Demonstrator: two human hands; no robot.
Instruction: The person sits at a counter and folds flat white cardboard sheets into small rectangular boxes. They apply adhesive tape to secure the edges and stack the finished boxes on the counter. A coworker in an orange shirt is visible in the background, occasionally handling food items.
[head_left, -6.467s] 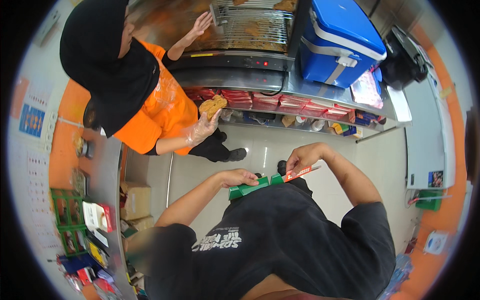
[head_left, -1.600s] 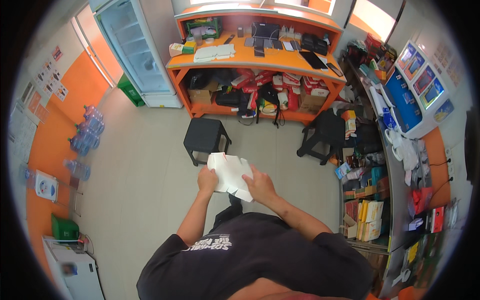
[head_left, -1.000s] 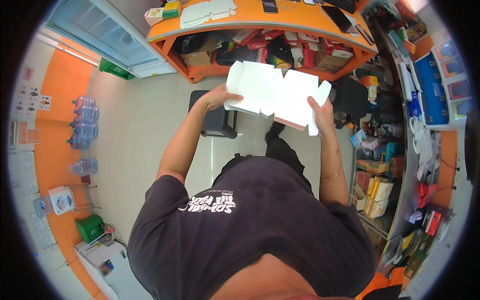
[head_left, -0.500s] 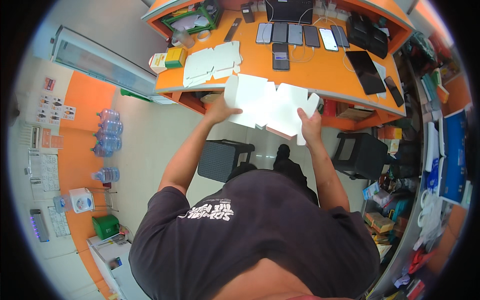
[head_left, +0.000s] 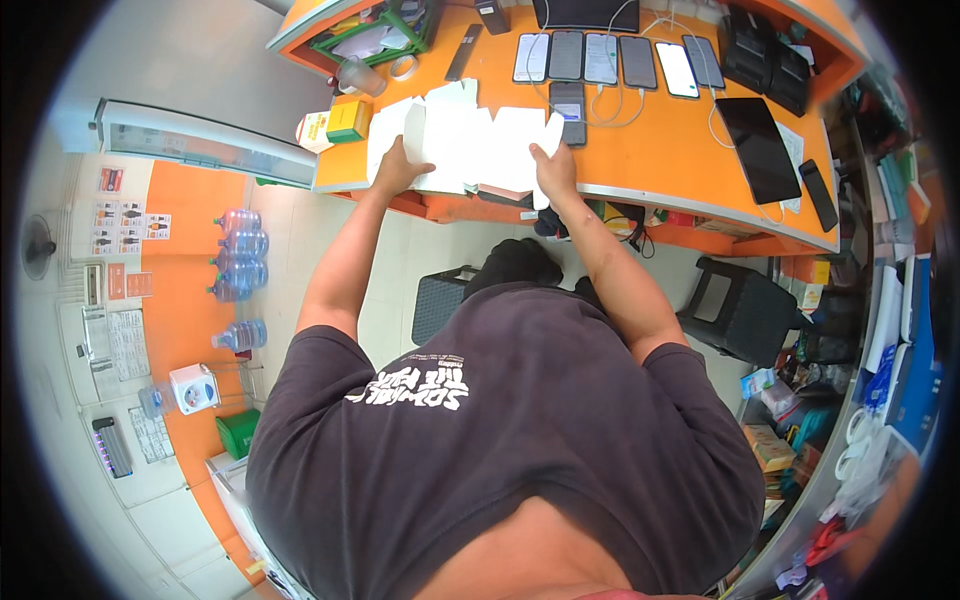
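Observation:
An unfolded white cardboard box with flaps is stretched between my two hands at the desk's front edge. My left hand is closed on its left side, thumb lying over the white face. Its right side is gripped by my right hand, near an upright flap. Beneath and behind it, more flat white cardboard pieces lie on the orange desk, partly hidden. A brownish edge shows along the held box's lower side.
Several phones with white cables lie at the back of the desk. A dark tablet and another phone are at the right. Small boxes stand at the left edge. Black stools are below the desk.
Both hands have carried the unfolded box forward and left, from in front of the desk edge to over the flat pieces. My body has turned and leaned with it.

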